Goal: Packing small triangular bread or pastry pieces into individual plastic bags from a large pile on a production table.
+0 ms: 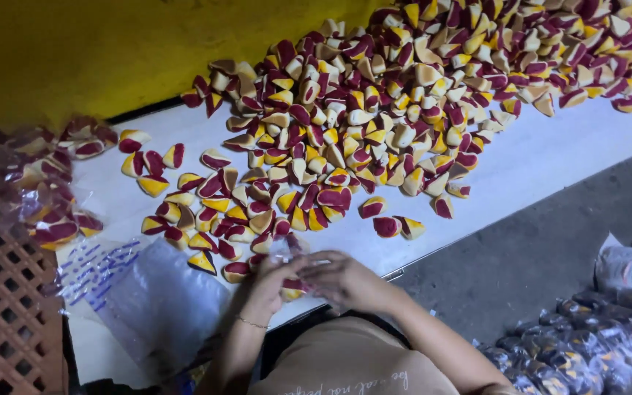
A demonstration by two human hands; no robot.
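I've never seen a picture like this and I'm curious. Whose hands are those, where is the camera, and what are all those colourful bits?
There is only one picture, taken by a camera worn on a person's head, looking down at that person's own hands. No machine is here, just two bare hands. On the white table lies a big heap of wedge-shaped pieces in dark red, yellow and cream; they look like sweets or small cakes. The left hand and the right hand meet at the table's near edge, together holding a small clear bag with a few pieces in it. Empty clear bags lie to the left, a filled bag beyond them, and more filled bags are piled low on the right.
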